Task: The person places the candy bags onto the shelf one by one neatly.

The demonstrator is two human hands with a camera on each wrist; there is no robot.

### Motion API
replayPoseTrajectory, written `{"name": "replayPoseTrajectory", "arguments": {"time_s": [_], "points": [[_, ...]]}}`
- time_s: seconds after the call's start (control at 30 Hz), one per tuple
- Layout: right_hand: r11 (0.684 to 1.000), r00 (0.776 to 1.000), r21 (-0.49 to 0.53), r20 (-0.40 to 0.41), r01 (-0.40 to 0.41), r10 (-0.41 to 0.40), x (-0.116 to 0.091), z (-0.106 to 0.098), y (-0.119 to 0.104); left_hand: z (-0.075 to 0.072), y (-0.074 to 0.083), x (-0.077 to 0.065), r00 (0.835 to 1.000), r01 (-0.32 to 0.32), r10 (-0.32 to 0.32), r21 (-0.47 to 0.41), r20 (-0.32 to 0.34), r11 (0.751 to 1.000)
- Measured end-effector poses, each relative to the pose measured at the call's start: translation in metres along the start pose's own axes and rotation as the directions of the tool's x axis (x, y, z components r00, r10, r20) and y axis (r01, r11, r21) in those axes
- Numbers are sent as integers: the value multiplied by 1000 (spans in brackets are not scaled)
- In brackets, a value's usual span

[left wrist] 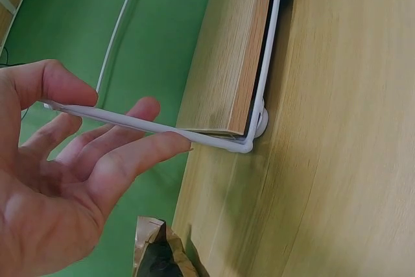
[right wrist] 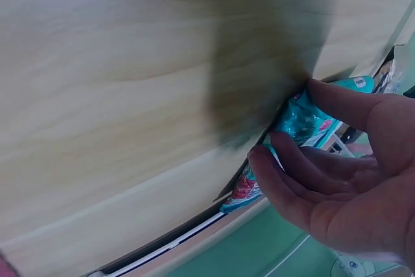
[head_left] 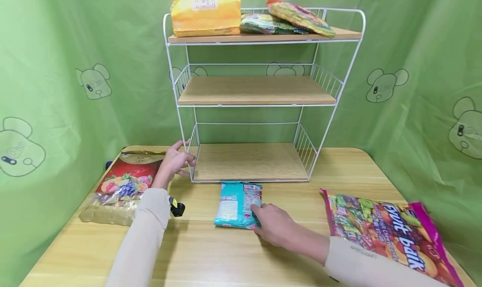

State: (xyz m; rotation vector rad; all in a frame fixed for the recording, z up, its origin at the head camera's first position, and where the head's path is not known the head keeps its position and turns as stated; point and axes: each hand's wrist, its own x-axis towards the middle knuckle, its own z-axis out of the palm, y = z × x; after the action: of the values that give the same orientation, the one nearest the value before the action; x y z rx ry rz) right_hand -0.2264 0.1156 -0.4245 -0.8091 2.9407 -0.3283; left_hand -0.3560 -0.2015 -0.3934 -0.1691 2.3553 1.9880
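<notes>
My left hand (head_left: 177,160) is at the lower left side of a white wire shelf rack (head_left: 248,180), its thumb and fingers around the frame. In the left wrist view, the thumb and a finger touch the rack's white rod (left wrist: 139,123), with other fingers behind it. A teal snack packet (head_left: 235,205) lies flat on the table against the rack's front edge. My right hand (head_left: 276,225) grips the packet's right edge. The right wrist view shows the thumb and fingertips on either side of the crinkled teal wrapper (right wrist: 301,118).
On the top shelf are a yellow-orange packet (head_left: 205,17), a green packet (head_left: 263,24) and a colourful bag (head_left: 301,17). A red and gold fruit-print bag (head_left: 128,178) lies at left. A pink-edged fruit candy bag (head_left: 391,232) lies at right. Green curtains (head_left: 49,90) surround the table (head_left: 211,257).
</notes>
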Motion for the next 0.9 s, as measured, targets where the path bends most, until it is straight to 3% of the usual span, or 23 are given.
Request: {"name": "replayPoseTrajectory", "arguments": {"time_s": [0.23, 0.43, 0.9], "points": [[999, 999, -32, -39, 14, -15, 0, 0, 1, -1, -1, -1, 1000, 3, -3, -2, -2, 1000], [997, 994, 31, -87, 68, -65, 4, 8, -4, 0, -3, 0, 1000, 1, -1, -5, -5, 1000], [996, 995, 40, -63, 85, -82, 16, 11, -4, 1, -2, -1, 1000, -6, 5, -5, -6, 1000]]}}
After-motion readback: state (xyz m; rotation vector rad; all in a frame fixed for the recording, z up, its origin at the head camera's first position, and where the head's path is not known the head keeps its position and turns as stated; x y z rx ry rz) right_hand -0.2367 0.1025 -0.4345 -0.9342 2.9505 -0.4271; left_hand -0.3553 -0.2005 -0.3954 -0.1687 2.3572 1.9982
